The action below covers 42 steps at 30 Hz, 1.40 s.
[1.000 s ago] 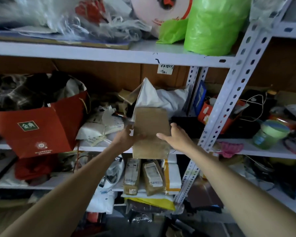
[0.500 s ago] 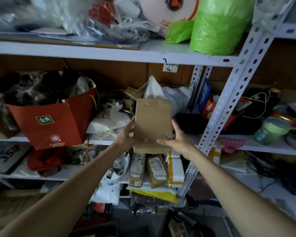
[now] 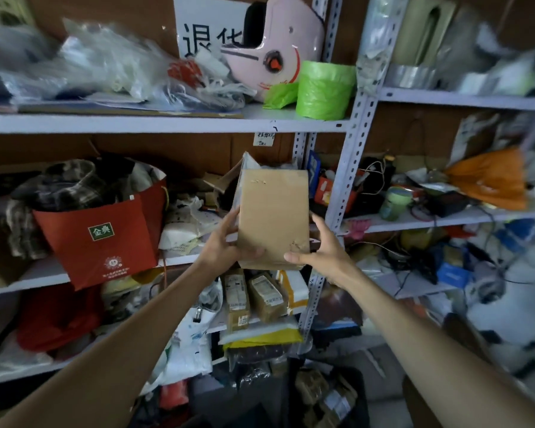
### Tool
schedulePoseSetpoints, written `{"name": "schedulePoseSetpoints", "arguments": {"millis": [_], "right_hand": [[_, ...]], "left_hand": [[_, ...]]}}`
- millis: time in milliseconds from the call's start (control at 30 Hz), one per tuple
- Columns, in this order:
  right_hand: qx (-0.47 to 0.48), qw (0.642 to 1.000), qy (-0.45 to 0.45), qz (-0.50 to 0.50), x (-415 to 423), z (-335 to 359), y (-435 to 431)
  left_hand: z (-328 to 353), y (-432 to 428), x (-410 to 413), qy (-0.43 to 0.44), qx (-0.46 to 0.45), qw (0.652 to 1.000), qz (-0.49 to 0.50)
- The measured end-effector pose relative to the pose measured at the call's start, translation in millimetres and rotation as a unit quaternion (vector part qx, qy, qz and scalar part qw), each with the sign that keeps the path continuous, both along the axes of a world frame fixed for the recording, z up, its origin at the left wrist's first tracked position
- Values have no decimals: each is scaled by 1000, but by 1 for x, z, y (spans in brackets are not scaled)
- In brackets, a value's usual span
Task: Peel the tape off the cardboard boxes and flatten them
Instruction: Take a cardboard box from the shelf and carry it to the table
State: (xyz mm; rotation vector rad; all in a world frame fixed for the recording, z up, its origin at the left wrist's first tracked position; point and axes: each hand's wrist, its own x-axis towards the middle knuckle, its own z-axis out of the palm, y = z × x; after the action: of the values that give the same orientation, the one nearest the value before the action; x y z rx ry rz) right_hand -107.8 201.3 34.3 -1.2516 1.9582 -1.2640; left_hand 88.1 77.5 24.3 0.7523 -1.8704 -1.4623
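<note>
A plain brown cardboard box [image 3: 274, 216] is held upright in the air in front of the middle shelf, its broad face toward me. My left hand [image 3: 226, 242] grips its lower left edge, thumb across the front and fingers behind. My right hand [image 3: 320, 248] holds the lower right corner, thumb on the front face and fingers wrapped along the side. Clear tape shows faintly along the box's top edge. Small scuffs mark the face near the top and lower right.
White metal shelving [image 3: 346, 168] is packed with clutter: a red paper bag [image 3: 105, 239] at left, a green plastic roll [image 3: 325, 89] and pink helmet [image 3: 272, 44] on the upper shelf, taped parcels [image 3: 250, 296] below the box, an orange bag [image 3: 491, 177] at right.
Both hands have lifted the box off the shelf toward me and now grip its lower corners; the camera tilted upward, showing more of the top shelf.
</note>
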Motion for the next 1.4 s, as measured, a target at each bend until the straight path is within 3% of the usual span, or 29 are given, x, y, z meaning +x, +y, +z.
{"name": "schedulePoseSetpoints", "arguments": {"millis": [433, 700, 1067, 1400], "right_hand": [[-96, 982, -13, -163, 48, 32, 194], [-165, 946, 3, -281, 88, 32, 396], [-138, 835, 48, -530, 211, 35, 684], [-133, 658, 75, -737, 367, 37, 837]], "left_hand": [[33, 132, -20, 38, 4, 981, -191], [36, 309, -51, 33, 20, 937, -346], [42, 597, -47, 37, -3, 827, -561], [34, 813, 3, 47, 15, 640, -767]]}}
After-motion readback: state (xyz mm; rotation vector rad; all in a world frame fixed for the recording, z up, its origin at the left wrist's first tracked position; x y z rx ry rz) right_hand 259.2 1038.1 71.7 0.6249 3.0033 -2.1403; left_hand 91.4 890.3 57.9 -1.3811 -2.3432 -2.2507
